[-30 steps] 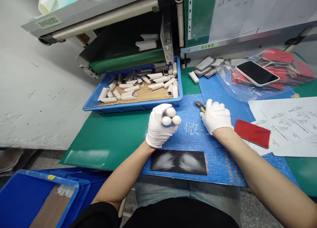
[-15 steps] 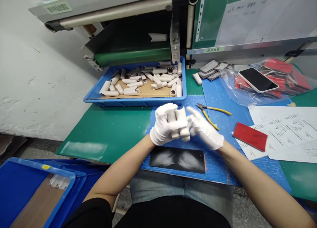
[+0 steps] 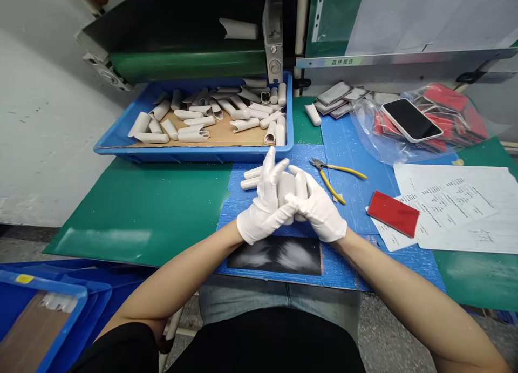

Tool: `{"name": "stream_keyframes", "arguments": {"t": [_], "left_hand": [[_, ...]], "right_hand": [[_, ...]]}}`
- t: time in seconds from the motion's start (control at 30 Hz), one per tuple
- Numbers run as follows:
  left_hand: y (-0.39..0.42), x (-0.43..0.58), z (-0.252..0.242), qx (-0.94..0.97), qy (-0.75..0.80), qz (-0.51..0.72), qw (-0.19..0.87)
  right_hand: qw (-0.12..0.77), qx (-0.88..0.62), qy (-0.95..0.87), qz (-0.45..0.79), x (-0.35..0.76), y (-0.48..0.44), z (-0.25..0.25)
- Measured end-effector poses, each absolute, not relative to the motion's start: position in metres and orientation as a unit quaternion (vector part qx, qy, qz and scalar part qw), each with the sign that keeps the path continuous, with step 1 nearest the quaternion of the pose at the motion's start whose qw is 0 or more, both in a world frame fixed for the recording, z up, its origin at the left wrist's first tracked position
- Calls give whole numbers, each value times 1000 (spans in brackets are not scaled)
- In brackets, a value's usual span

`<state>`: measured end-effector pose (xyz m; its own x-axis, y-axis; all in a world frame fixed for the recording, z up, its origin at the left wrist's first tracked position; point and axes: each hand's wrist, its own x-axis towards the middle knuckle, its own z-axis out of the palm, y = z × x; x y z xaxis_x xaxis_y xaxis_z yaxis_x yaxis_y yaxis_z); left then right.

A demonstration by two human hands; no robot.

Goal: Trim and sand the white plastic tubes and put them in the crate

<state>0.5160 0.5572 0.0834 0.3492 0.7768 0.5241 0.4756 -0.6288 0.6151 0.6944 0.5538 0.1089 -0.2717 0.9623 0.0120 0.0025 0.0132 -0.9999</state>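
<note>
White-gloved left hand (image 3: pixel 262 208) and right hand (image 3: pixel 319 214) clasp a bundle of white tubes (image 3: pixel 292 185) over the blue mat (image 3: pixel 352 141), pliers (image 3: pixel 318 164) at two o'clock. Squaring the bundle seems the step in hand; regripping calls for one hand kept tight.

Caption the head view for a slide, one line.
Gloved left hand and right hand clasp white tubes over a blue mat; blue tray of tubes behind, yellow-handled cutters beside.

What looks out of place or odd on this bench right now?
One white sleeve lies alone on the green mat, outside the blue tray where the rest lie jumbled. A phone rests on a clear bag of red pieces. The black pad near the table edge shows white scuffs.
</note>
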Motion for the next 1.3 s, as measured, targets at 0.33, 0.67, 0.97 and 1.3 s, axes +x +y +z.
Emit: {"name": "stream_keyframes", "arguments": {"t": [0.33, 0.67, 0.97, 1.3], "left_hand": [[557, 519, 83, 760, 388, 422, 306], [560, 525, 78, 687, 403, 450, 404], [557, 529, 91, 521, 371, 450, 623], [562, 521, 110, 314, 323, 431, 782]], "right_hand": [[500, -465, -551, 480, 698, 559, 99], [504, -517, -562, 403, 701, 561, 100], [493, -525, -536, 441, 704, 563, 93], [454, -498, -569, 472, 709, 561, 97]]}}
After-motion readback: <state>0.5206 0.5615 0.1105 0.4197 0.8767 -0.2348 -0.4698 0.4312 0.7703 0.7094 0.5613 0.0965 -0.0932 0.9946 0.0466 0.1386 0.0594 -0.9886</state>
